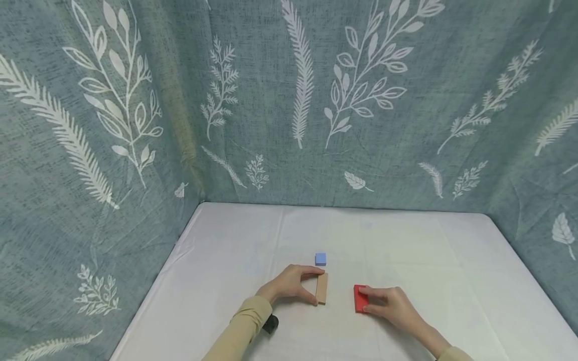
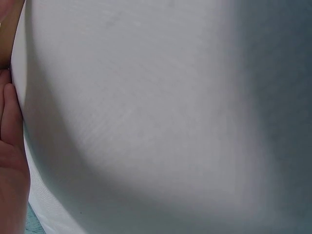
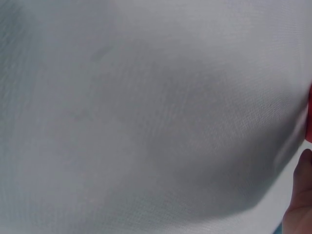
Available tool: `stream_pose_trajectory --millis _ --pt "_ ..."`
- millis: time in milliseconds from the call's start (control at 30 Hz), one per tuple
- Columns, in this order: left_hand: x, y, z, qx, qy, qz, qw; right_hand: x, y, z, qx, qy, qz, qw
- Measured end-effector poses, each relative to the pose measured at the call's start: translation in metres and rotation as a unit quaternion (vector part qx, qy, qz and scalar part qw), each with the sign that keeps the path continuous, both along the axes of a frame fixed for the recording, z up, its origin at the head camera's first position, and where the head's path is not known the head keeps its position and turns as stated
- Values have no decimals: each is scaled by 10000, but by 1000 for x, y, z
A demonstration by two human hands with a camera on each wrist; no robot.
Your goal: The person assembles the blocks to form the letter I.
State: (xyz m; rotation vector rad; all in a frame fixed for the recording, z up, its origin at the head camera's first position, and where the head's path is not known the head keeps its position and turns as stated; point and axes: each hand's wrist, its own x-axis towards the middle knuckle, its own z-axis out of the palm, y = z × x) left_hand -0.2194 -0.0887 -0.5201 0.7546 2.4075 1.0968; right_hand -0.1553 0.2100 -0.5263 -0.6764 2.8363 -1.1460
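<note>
In the head view a tan wooden block (image 1: 322,289) lies lengthwise away from me on the white table. My left hand (image 1: 290,284) holds it by its two ends, index finger at the far end and thumb at the near one. Farther back, just beyond those fingers, sits a small blue block (image 1: 320,259). To the right, my right hand (image 1: 392,307) grips a flat red block (image 1: 359,299) between thumb and fingers along its right side. A sliver of the red block (image 3: 310,117) shows at the right wrist view's edge, near the thumb.
A white cloth covers the table (image 1: 406,245). Green-grey curtains (image 1: 271,170) with white leaf prints hang behind it and along both sides. A black device (image 1: 271,324) sits at the left wrist, by the beige sleeve (image 1: 246,321).
</note>
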Motion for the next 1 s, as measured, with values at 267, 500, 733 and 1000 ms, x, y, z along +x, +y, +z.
stream_pose_trajectory --millis 267,500,733,1000 --pt "-1 0 1 15 -25 -8 10000 1 0 0 -29 103 -16 9999" --pt "0 0 0 25 -23 -32 10000 1 1 -1 -66 116 -8 9999" --pt "-1 0 -3 8 122 -42 9999 0 1 -1 -2 103 0 9999" --pt "0 -1 -4 59 202 -79 9997 0 0 -1 78 84 16 9999"
